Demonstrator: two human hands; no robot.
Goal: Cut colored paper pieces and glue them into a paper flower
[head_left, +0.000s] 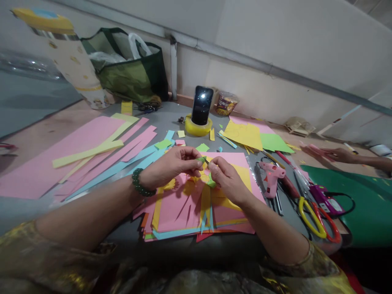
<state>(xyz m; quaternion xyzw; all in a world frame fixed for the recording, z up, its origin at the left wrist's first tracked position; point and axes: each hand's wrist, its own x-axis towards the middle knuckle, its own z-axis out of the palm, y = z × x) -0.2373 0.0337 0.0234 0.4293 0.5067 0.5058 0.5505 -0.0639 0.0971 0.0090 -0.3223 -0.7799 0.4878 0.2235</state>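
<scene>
Between the thumb and fingers of my left hand (183, 163), which wears a dark green bead bracelet (141, 183), a small green paper piece (202, 159) is pinched. My right hand (226, 177) is closed close beside it on a thin dark stick-like thing (207, 162), whose tip meets the green paper; its kind is too small to tell. Below both hands lies a stack of pink paper sheets (177, 212) with yellow and blue edges showing. Yellow paper strips (206, 204) and yellow cut-out shapes (170, 184) rest on it, partly hidden by my hands.
Right of the stack lie a pink glue gun (272, 176), scissors (312, 216) with yellow and red handles, and a purple power adapter (327, 199). A phone (202, 105) leans in a yellow tape roll (198, 127). Pink sheets (76, 143) lie left. Another person's hand (339, 155) shows far right.
</scene>
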